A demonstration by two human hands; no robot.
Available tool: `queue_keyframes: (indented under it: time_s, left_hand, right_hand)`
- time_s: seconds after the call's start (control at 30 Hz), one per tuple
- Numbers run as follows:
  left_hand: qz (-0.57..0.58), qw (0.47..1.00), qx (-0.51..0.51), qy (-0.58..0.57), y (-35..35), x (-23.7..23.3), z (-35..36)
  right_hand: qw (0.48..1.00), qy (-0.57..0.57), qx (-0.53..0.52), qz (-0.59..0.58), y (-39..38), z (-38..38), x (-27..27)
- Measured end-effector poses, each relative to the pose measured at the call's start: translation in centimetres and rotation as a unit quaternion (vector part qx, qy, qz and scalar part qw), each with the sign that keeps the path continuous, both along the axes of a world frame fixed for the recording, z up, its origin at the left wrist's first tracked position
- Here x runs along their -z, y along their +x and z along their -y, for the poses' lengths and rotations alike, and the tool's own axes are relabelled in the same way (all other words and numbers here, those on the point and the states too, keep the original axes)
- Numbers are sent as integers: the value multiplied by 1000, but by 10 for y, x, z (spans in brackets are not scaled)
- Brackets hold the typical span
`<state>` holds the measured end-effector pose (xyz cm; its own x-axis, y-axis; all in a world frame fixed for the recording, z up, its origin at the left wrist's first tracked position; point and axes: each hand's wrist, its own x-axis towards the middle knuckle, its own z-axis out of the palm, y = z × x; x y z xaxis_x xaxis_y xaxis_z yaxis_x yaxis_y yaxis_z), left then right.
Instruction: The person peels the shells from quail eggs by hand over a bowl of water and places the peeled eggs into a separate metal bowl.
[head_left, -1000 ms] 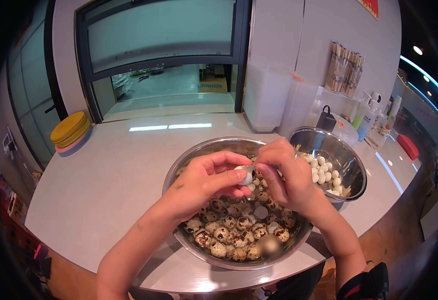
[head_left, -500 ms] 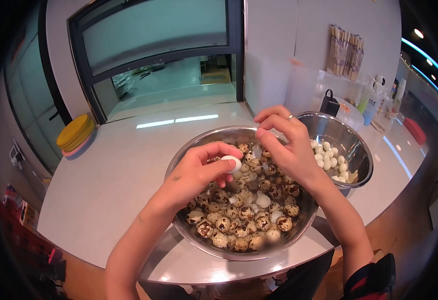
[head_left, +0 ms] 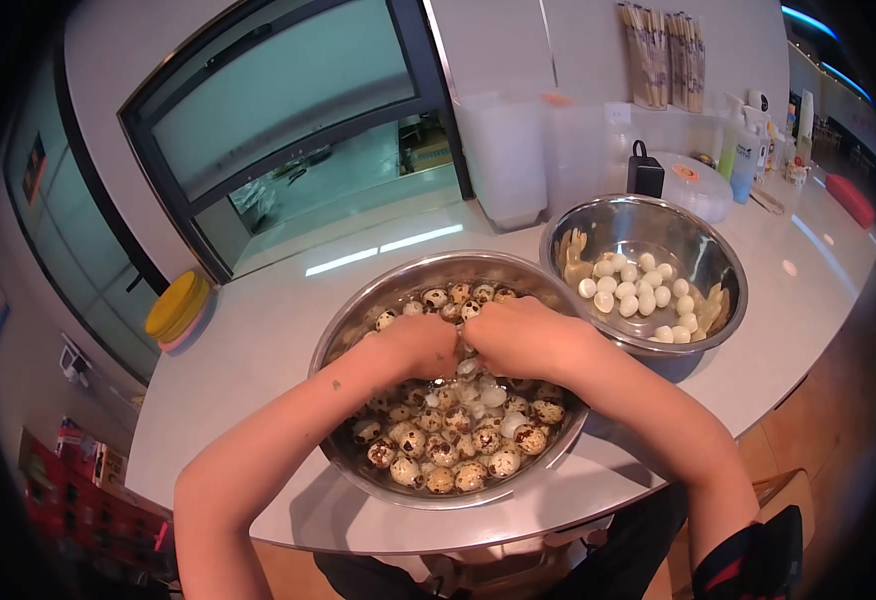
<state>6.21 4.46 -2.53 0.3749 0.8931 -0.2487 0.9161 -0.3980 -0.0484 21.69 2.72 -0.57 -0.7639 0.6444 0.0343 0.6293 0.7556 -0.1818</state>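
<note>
A large steel bowl (head_left: 398,275) in front of me holds many speckled quail eggs (head_left: 442,450) in water, with pale shell pieces or peeled eggs among them. My left hand (head_left: 424,342) and my right hand (head_left: 518,338) are low in this bowl, side by side and almost touching. Both look closed, knuckles up, with the fingertips hidden below; what they hold cannot be made out. Behind my right forearm, a second steel bowl (head_left: 713,250) contains several white peeled quail eggs (head_left: 646,290).
Yellow and pink round items (head_left: 178,305) are stacked at the table's left edge. Behind the second bowl stand a black box with a handle (head_left: 645,172), a clear round container (head_left: 698,190) and bottles (head_left: 746,165). A pale plastic bin (head_left: 503,160) stands against the wall.
Both hands have lowered into the large bowl and come together. The white peeled egg in my left fingers is now out of sight. The view has shifted, showing more of the second bowl.
</note>
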Motion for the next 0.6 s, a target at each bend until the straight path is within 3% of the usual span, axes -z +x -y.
queue_keyframes:
  time_s: [0.1,0.17,0.27,0.3,0.33,0.43,0.6]
  left_hand:
    - [-39,996,-35,-77,-3,-5,2]
    - [79,989,56,-109,-15,-9,-3]
    - [115,986,109,-52,-36,10,-9]
    - [37,997,38,-55,-22,-9,5]
    - [37,997,36,-58,-16,-13,11]
    - [-54,993,-104,0,-4,-23,20]
    - [22,998,-23,-57,-25,-10,1]
  right_hand:
    - [1000,9,10,17,-1,-7,5]
    - [996,-66,0,52,-2,-8,5]
    - [992,-75,-10,96,-6,-13,10]
    - [992,-77,-12,97,-6,-12,8]
    - [990,-84,-5,113,-5,-11,7]
    - [990,-70,4,122,-5,-6,1]
    - [996,-2,28,89,-4,-11,8]
